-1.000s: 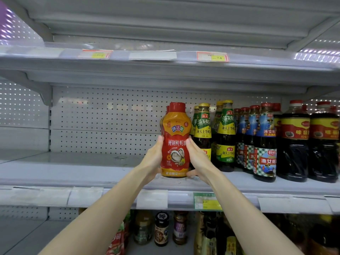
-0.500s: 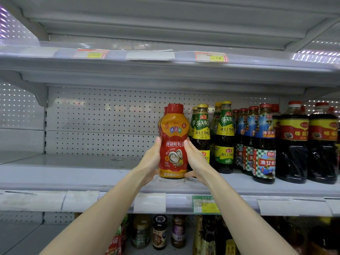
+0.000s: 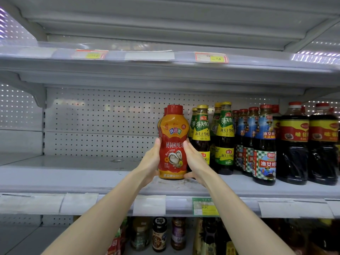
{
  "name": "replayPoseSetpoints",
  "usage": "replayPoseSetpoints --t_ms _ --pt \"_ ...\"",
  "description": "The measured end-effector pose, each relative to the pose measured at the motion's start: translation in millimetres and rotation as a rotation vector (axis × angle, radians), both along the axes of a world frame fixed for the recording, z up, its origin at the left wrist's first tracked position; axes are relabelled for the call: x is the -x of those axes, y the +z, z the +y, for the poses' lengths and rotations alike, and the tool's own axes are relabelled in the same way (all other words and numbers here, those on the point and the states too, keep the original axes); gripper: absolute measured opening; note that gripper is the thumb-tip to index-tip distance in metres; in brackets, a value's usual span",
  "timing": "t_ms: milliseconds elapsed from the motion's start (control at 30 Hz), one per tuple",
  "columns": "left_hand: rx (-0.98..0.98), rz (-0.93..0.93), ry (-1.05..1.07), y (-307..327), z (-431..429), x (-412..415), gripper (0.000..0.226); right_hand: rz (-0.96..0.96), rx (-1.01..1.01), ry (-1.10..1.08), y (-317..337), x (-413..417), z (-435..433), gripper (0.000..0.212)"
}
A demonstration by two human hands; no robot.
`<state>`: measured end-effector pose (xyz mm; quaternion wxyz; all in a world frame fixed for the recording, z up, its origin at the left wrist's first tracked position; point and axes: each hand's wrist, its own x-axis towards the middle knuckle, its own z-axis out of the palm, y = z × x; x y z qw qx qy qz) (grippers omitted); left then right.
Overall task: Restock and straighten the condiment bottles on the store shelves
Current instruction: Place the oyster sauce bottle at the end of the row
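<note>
Barely anything has shifted: on the shelf (image 3: 73,179), the red sauce bottle (image 3: 173,144) stands upright at the left end of the row, just beside the green-labelled bottles (image 3: 202,137). The left hand (image 3: 150,162) and right hand (image 3: 196,161) clasp its sides, fingers curled round it, probably to square its label forward.
</note>
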<state>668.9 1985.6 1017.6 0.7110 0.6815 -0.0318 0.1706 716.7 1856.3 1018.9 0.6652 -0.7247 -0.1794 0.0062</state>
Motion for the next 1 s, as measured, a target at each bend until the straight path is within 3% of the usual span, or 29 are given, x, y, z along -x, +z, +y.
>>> replayPoseSetpoints --t_ms 467,1000 --pt "0.009 -0.025 0.004 1.9 0.6 1.0 0.030 -0.012 0.009 -0.009 0.0 -3.2 5.6 0.058" --pt "-0.019 -0.003 -0.005 5.1 -0.5 7.1 0.035 -0.063 0.011 -0.012 -0.1 0.9 3.8 0.054"
